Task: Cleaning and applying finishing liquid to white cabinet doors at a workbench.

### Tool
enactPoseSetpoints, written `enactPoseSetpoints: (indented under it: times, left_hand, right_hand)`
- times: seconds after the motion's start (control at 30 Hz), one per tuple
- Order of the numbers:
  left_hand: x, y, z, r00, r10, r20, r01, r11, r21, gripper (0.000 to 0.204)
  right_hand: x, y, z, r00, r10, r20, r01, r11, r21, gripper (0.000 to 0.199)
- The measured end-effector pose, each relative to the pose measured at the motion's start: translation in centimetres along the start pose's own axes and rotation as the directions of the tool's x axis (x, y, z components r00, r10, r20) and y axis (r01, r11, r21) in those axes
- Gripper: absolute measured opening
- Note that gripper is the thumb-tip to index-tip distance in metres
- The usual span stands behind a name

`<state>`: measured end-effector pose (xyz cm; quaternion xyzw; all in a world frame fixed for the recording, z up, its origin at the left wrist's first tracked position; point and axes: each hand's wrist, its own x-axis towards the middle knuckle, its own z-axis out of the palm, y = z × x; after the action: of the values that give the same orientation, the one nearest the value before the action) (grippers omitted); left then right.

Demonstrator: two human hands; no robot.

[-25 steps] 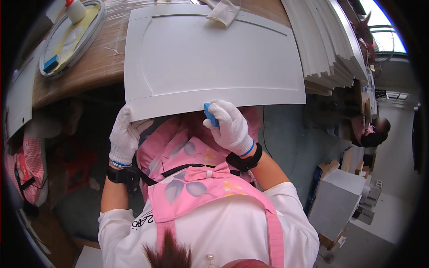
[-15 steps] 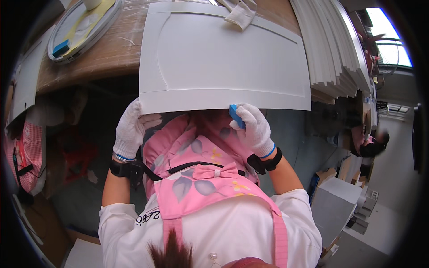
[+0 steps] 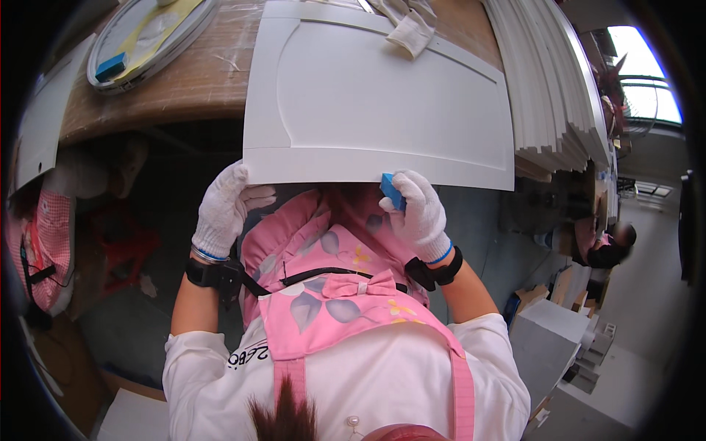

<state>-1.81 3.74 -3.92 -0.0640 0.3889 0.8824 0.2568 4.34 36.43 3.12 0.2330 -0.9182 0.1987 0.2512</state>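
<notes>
A white cabinet door panel (image 3: 390, 103) with a recessed, curved inner frame lies on the table, its near edge jutting out towards me. My left hand (image 3: 224, 209), in a white knitted glove, grips the panel's near left corner, with some fingers below the edge. My right hand (image 3: 419, 213), gloved likewise, pinches a blue sanding block (image 3: 392, 191) against or very close to the near edge, right of its middle. Part of the block is hidden by the fingers. A crumpled off-white glove (image 3: 412, 33) rests on the panel's far edge.
Plastic film covers the brown table (image 3: 198, 84). A round white lid (image 3: 140, 73) at far left carries a second blue block (image 3: 112, 67) and yellow paper. White panels (image 3: 540, 81) are stacked on the right. Other people are at left and far right; a red stool (image 3: 129, 242) stands below the table.
The panel, lid and table have shifted slightly right in the view. My left hand stays at the corner, and my right hand keeps the blue block by the near edge.
</notes>
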Motion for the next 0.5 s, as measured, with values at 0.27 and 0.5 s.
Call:
enactPoseSetpoints:
  times: [0.27, 0.5]
  left_hand:
    - [-0.3, 0.4, -0.4, 0.999, 0.037, 0.006, -0.036, 0.996, -0.077, 0.035]
    - [-0.5, 0.7, -0.1, 1.000, -0.012, 0.009, 0.012, 0.999, -0.050, 0.035]
  right_hand:
    - [4.0, -2.0, 0.5, 0.987, 0.035, 0.157, -0.058, 0.987, 0.148, 0.046]
    - [17.4, -4.0, -2.7, 0.816, 0.307, 0.490, -0.568, 0.590, 0.575, 0.053]
